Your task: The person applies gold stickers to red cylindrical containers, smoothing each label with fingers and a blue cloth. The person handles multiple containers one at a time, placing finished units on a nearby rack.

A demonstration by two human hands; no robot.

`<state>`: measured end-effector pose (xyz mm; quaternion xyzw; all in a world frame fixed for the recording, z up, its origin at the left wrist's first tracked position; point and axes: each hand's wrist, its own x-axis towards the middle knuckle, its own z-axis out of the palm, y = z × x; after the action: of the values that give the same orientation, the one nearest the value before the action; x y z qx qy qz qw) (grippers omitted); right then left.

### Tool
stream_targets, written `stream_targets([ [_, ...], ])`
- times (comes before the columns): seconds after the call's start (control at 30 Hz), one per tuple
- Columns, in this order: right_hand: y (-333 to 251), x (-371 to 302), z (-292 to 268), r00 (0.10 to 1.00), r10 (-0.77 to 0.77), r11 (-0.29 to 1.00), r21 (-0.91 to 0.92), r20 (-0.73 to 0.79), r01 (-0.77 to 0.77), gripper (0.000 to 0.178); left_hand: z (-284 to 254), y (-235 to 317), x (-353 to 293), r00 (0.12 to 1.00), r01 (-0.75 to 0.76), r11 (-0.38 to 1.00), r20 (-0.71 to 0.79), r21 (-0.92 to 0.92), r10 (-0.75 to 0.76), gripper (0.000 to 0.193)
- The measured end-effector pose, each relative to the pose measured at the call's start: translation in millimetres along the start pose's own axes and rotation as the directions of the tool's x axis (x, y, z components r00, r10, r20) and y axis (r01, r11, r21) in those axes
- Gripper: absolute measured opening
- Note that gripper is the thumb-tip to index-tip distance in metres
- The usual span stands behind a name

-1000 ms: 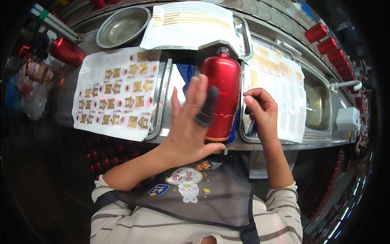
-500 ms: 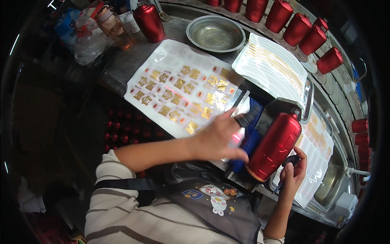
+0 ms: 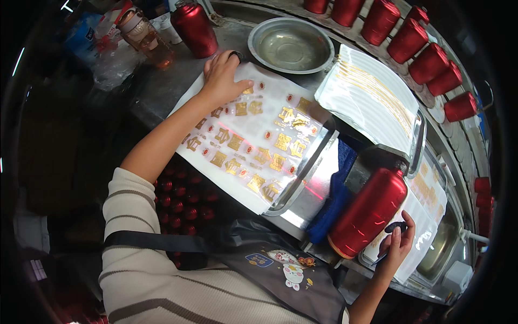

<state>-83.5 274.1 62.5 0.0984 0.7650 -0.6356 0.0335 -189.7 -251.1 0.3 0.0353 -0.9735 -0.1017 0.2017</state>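
My left hand (image 3: 222,81) lies over the far left part of a white decal sheet (image 3: 189,105) carrying rows of gold character decals and small red seals. Its fingers reach the sheet's far edge, with the thumb spread away over the decals. One finger has a dark covering at its tip. A glossy red bottle (image 3: 369,210) leans on its side in front of me, its neck at the upper right. Beside the bottle's lower right my right hand (image 3: 398,244) is curled, a black covering on one finger. A thin dark edge shows below its fingers; what it is stays unclear.
A metal basin (image 3: 291,46) of water stands at the back. White sheets with gold lines (image 3: 372,97) lie on a tray to its right. A blue cloth (image 3: 330,200) is left of the bottle. Red bottles (image 3: 407,40) line the curved rack. A sink (image 3: 440,248) is at right.
My left hand has moved from beside the red bottle to the far left of the decal sheet. My right hand remains beside the bottle. The view has shifted slightly.
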Motion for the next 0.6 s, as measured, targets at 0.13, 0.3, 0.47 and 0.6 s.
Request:
stream_targets([
  [0.13,3.5,3.6,0.9,0.999,0.038,0.999,-0.009,-0.019,-0.038,0.05,-2.0,-12.7,15.9,0.994,-0.014,0.982,0.105,-0.187,0.034,0.055],
  [0.3,2.0,7.5,4.1,1.0,0.01,1.0,-0.007,0.006,-0.01,0.047,-5.3,-8.1,40.7,0.955,0.075,0.988,0.294,-0.134,-0.033,0.039],
  [0.47,-2.0,2.6,3.0,1.0,-0.008,0.999,-0.031,-0.025,0.008,0.046,13.3,-27.0,47.9,0.912,0.403,0.598,0.354,-0.693,-0.205,0.017],
  [0.6,-6.5,-0.6,0.4,0.999,-0.023,0.996,-0.089,-0.047,0.019,0.047,4.2,-12.4,35.7,0.955,0.285,0.617,0.165,-0.734,-0.245,0.013],
])
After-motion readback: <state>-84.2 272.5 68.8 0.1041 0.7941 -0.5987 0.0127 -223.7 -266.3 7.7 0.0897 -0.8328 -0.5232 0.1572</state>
